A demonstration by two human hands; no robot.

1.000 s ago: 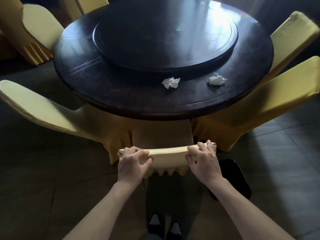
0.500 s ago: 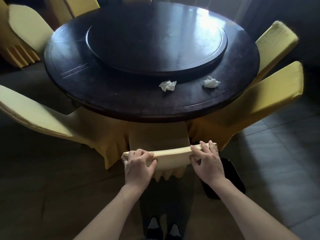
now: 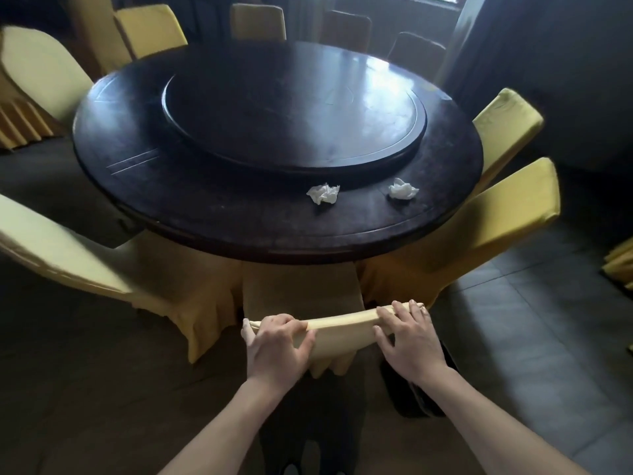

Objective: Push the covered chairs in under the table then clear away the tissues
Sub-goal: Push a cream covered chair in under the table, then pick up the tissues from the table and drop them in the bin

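A yellow-covered chair (image 3: 339, 329) stands right in front of me, its seat tucked under the near edge of the round dark table (image 3: 212, 214). My left hand (image 3: 275, 347) grips the left end of its backrest top, and my right hand (image 3: 407, 341) grips the right end. Two crumpled white tissues lie on the table's near side: the left tissue (image 3: 323, 193) and the right tissue (image 3: 402, 190), both just outside the raised turntable (image 3: 294, 108).
Covered chairs flank mine: one on the left (image 3: 68, 265) angled outward, two on the right (image 3: 496, 221) (image 3: 507, 125). More chairs ring the far side (image 3: 257, 22). A dark object (image 3: 414, 395) lies on the floor by my right wrist. My feet show at the bottom.
The view has tilted up and pulled back a little, bringing the far chairs into sight. Both hands keep the same grip on the backrest, and the chair sits slightly further under the table.
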